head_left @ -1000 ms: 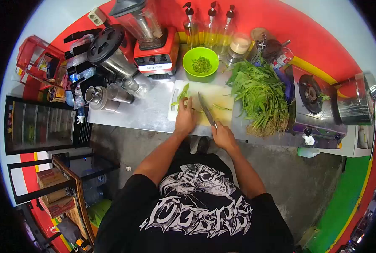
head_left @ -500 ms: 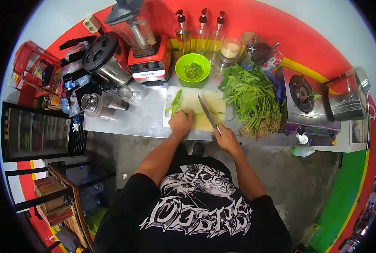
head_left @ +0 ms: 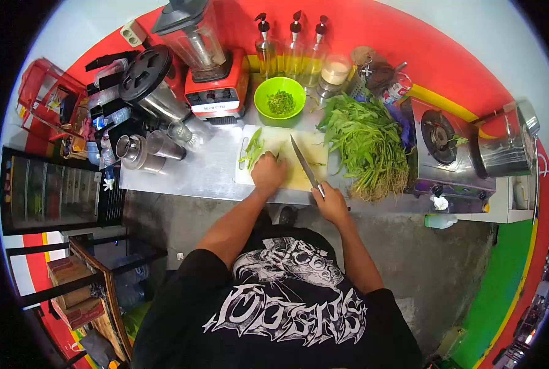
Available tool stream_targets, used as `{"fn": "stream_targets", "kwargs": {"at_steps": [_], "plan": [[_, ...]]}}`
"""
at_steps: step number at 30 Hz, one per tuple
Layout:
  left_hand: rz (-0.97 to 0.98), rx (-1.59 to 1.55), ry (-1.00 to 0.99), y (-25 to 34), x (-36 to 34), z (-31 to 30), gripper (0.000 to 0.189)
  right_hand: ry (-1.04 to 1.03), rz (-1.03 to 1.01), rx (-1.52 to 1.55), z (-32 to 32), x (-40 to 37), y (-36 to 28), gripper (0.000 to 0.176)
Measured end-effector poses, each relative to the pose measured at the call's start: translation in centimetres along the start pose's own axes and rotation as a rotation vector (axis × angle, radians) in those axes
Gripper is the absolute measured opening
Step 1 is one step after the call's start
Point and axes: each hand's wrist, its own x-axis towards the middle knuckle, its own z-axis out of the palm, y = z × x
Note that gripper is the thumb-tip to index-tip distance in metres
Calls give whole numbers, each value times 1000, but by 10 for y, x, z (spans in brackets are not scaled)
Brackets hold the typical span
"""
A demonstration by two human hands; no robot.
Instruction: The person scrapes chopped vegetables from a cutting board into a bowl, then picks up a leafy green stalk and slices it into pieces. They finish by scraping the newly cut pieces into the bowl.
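Observation:
On the white cutting board [head_left: 314,138] my left hand [head_left: 268,173] has its fingers curled down over some green stems; the fingertips hide most of what they grip. Long green leaves [head_left: 253,146] lie on the board just left of and beyond that hand. A kitchen knife [head_left: 304,161] is held by its handle in my right hand [head_left: 331,203]. Its blade points away from me over the right half of the board, apart from my left hand. A short piece of stem lies near the blade. Behind the board stands a lime-green bowl [head_left: 262,111] containing chopped greens [head_left: 280,103].
A big bunch of leafy greens with roots [head_left: 370,147] lies right of the board, beside a gas stove [head_left: 440,136]. To the left stand a red blender [head_left: 216,95], a glass [head_left: 179,131] and metal shakers [head_left: 133,150]. Pump bottles [head_left: 294,52] line the red wall.
My left hand has shifted slightly up and right on the board, its fingers reaching farther forward. The stem to its right shows much less now. The knife stays nearly in place.

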Motion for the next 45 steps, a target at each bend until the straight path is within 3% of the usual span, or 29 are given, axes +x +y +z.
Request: {"fn": "stream_targets", "kwargs": {"at_steps": [5, 11, 14, 17, 20, 21, 23, 24, 27, 33, 36, 40, 45], "plan": [[-33, 105, -163, 1, -16, -11, 45, 66, -28, 26, 0, -1, 2, 34], [5, 163, -252, 8, -20, -6, 26, 59, -45, 71, 3, 0, 7, 35], [106, 217, -205, 5, -20, -2, 22, 38, 14, 52, 4, -1, 7, 33], [92, 198, -214, 3, -15, 0, 22, 122, -81, 43, 3, -5, 8, 33], [125, -195, -219, -8, -6, -3, 27, 97, -74, 120, -9, -9, -1, 29], [131, -196, -219, -15, -1, 2, 27, 104, -73, 119, -14, -11, -7, 29], [-186, -953, -437, -21, 6, 8, 28, 42, 24, 373, -24, -15, -19, 24], [-319, -1063, -516, -6, 4, -13, 26, 45, 21, 371, -27, -15, -21, 24], [-321, -1282, -691, -6, 8, -30, 27, 167, -169, 283, -40, -19, -34, 24], [-299, -1408, -718, 26, -13, -96, 28, 198, -282, 360, -51, -20, -55, 32], [-191, -1465, -674, 33, -19, -117, 33, 156, -380, 382, -69, -29, -81, 34], [-130, -1442, -668, 25, -21, -124, 29, 106, -452, 276, -81, -34, -101, 37], [-141, -1474, -620, 30, -29, -135, 28, 193, -593, 221, -85, -36, -112, 42]]}}
